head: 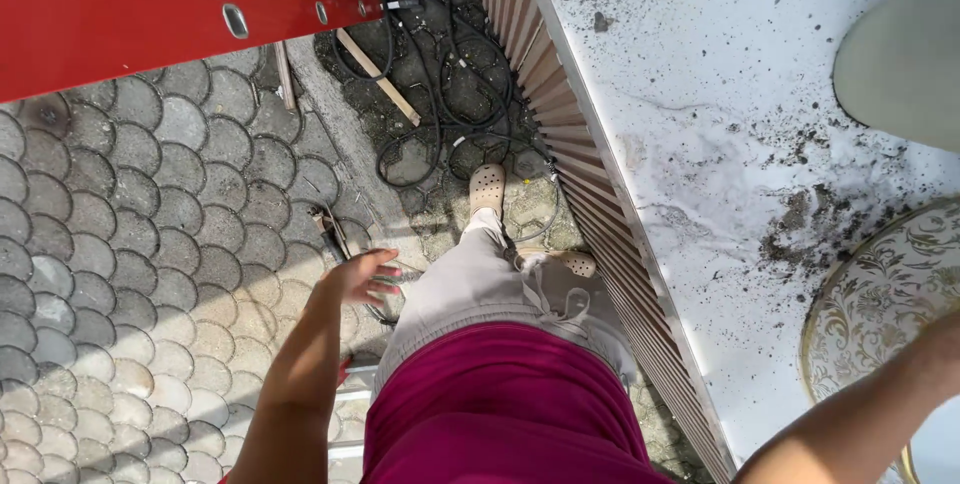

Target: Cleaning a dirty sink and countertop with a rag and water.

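I look straight down my own body: a dark pink shirt, beige trousers and beige perforated clogs (487,189). My left hand (362,276) hangs in the air beside my left thigh, fingers loosely spread, holding nothing. Only my right forearm (860,414) shows at the lower right, reaching over a round plate with a gold ornamental rim (858,306); the right hand itself is out of the frame.
A red ladder rail (180,32) crosses the upper left. Black cables (440,74) and wooden sticks (378,76) lie tangled on the scale-patterned paving. A white marbled counter (700,124) with dark dirt crumbs and a ribbed wooden side stands on my right. A pale rounded object (900,64) rests on it.
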